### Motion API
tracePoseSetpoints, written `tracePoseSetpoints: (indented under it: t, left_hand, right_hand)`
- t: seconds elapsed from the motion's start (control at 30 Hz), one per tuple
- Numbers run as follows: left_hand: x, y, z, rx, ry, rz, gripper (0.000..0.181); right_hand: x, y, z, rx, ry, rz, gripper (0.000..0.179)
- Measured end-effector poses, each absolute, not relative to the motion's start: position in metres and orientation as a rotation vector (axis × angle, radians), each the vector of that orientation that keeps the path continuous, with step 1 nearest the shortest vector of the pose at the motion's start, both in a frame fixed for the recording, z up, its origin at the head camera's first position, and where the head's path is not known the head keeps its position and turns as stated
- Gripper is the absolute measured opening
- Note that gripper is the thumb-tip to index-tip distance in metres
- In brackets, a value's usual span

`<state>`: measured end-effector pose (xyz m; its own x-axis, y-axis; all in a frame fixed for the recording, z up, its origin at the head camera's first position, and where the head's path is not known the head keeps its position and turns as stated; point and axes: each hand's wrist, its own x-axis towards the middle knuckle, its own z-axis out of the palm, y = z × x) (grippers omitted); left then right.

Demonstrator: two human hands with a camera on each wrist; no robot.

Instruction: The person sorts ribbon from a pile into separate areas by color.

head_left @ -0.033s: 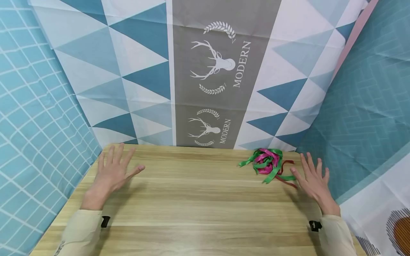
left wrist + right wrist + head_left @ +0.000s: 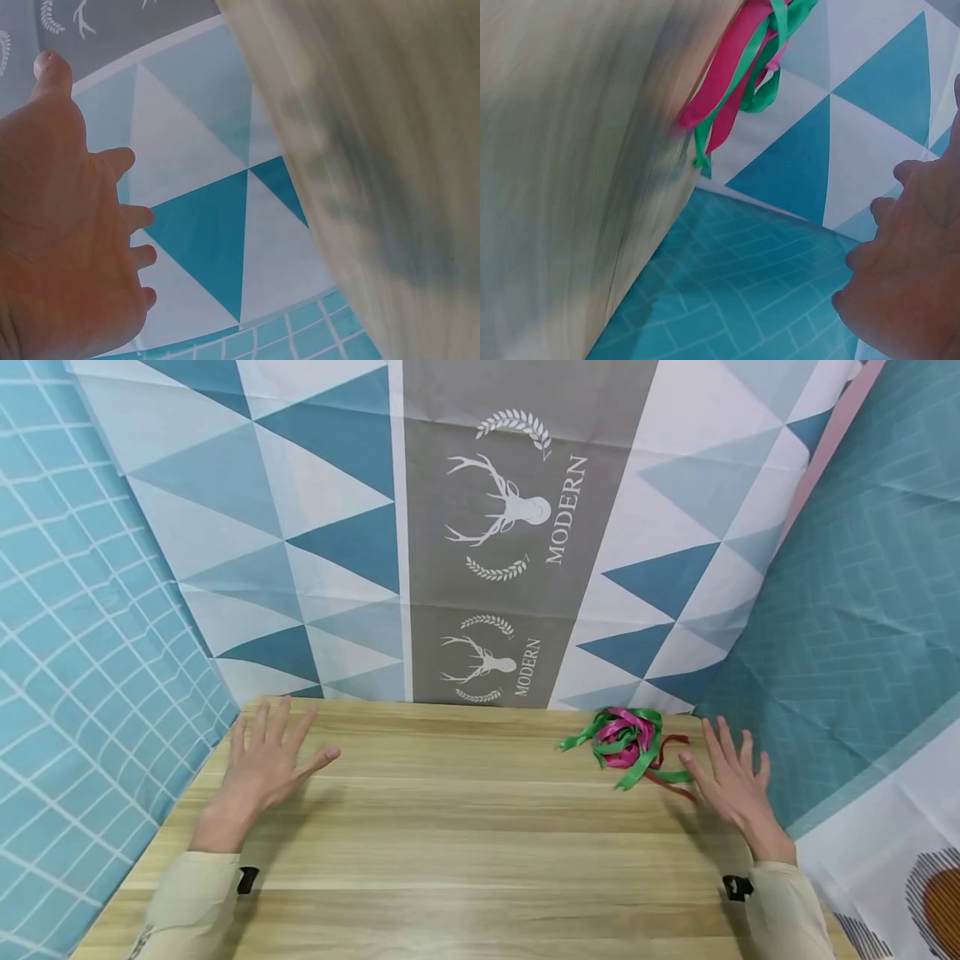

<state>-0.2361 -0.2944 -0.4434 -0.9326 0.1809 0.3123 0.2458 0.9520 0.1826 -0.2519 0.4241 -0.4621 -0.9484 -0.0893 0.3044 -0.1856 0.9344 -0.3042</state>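
Note:
A tangled heap of ribbons (image 2: pixel 628 742) in green, pink and dark red lies near the far right edge of the wooden table. My right hand (image 2: pixel 733 785) hovers just right of it, fingers spread, palm down, holding nothing; a green ribbon end reaches close to its thumb. In the right wrist view the ribbons (image 2: pixel 724 86) show at the table's edge, apart from the right hand (image 2: pixel 911 255). Over the table's left side my left hand (image 2: pixel 258 768) is spread too, with nothing in it. The left wrist view shows that left hand (image 2: pixel 67 217) from the palm side, its shadow falling on the table.
The light wooden table (image 2: pixel 450 827) runs back to a hanging cloth (image 2: pixel 337 527) with blue triangles and deer prints. A blue grid-patterned cloth (image 2: pixel 60 652) borders the left side, and a teal cloth (image 2: pixel 862 610) the right. Dark bands sit at both wrists.

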Motion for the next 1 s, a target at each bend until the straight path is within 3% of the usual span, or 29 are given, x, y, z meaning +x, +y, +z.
tracePoseSetpoints:
  t: [0.27,0.53,0.8,1.0]
  left_hand:
    - [-0.235,-0.291,-0.442,-0.316,-2.849,-0.352,0.086]
    - [-0.239,-0.283,-0.449,-0.393,-2.854,-0.381,0.08]
    - [-0.251,-0.274,-0.469,-0.51,-2.854,-0.363,0.072]
    - [-0.249,-0.266,-0.469,-0.528,-2.887,-0.415,0.068]
  right_hand:
    - [-0.262,0.409,-0.456,0.31,-2.775,0.504,0.076]
    - [-0.297,0.386,-0.454,0.557,-2.794,0.44,0.047]
    - [-0.336,0.368,-0.468,0.805,-2.973,0.348,0.05]
    - [-0.341,0.363,-0.482,0.84,-3.03,0.353,0.047]
